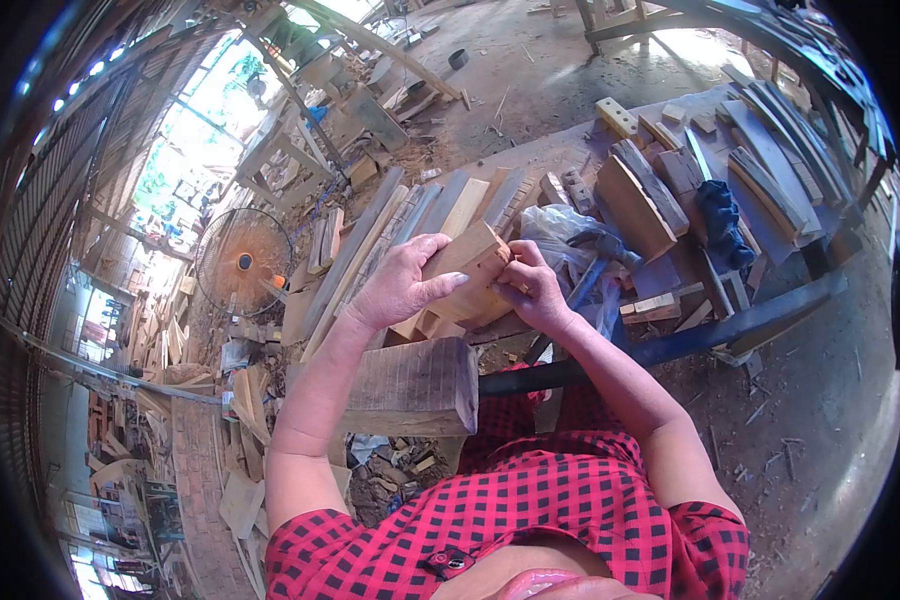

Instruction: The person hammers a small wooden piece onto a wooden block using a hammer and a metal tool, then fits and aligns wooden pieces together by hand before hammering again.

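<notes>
A pale wooden block (467,254) is held up over the bench, its end face turned toward me and marked with small dark spots. My left hand (407,286) grips its left side, with the thumb laid along the near face. At the right end of the block, my right hand (536,289) has its fingers pinched together against the wood. Whatever lies between those fingertips, if anything, is too small to make out. Just right of that hand, a hammer (607,252) with a blue handle rests on a clear plastic bag (555,226).
A thick timber block (410,388) lies close in front of my body, beside a dark metal bar (670,345). Wooden strips (355,255) and more offcuts line the bench. A dark blue cloth (722,222) sits at right. A round fan (244,262) stands at left.
</notes>
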`<state>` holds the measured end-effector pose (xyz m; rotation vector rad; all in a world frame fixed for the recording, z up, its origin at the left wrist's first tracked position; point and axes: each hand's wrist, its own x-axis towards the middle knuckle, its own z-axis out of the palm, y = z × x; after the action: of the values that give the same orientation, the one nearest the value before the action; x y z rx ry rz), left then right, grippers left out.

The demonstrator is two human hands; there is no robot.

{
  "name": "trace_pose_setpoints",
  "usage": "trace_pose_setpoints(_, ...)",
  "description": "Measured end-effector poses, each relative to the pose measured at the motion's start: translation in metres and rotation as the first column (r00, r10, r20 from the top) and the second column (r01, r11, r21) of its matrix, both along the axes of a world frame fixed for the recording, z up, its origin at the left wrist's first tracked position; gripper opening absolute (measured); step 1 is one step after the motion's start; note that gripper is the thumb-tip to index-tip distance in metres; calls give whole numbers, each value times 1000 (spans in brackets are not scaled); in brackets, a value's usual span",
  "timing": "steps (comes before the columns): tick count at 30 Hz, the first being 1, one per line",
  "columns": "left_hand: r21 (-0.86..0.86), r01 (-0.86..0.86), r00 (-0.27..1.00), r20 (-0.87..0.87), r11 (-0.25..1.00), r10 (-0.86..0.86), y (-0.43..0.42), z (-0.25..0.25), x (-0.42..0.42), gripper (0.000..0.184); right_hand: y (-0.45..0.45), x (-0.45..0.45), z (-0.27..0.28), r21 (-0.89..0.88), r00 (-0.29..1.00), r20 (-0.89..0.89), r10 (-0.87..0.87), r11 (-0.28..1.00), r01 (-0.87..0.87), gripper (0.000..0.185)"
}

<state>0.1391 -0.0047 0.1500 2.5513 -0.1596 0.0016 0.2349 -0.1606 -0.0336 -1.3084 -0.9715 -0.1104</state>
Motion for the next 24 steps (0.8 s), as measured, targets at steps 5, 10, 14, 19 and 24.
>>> trace_pose_setpoints(5,46,17,1000,15,999,-17,-4,4,-2,59,1,0,0,-19,1000,-13,2,1000,-3,16)
trace_pose_setpoints(10,22,10,997,76,1000,-12,0,-7,-1,56,-1,1,8,-73,1000,-22,10,997,-12,15)
trace_pose_setpoints(14,-10,44,996,80,999,-43,4,-9,1,52,-6,12,12,31,999,-17,50,998,-49,15)
trace_pose_setpoints(19,-35,43,997,68,998,-41,8,-13,1,48,-20,26,43,157,972,-232,29,988,8,5)
trace_pose_setpoints(24,-15,69,994,82,998,-68,6,-6,3,47,-1,27,72,305,832,-440,337,928,-214,5)
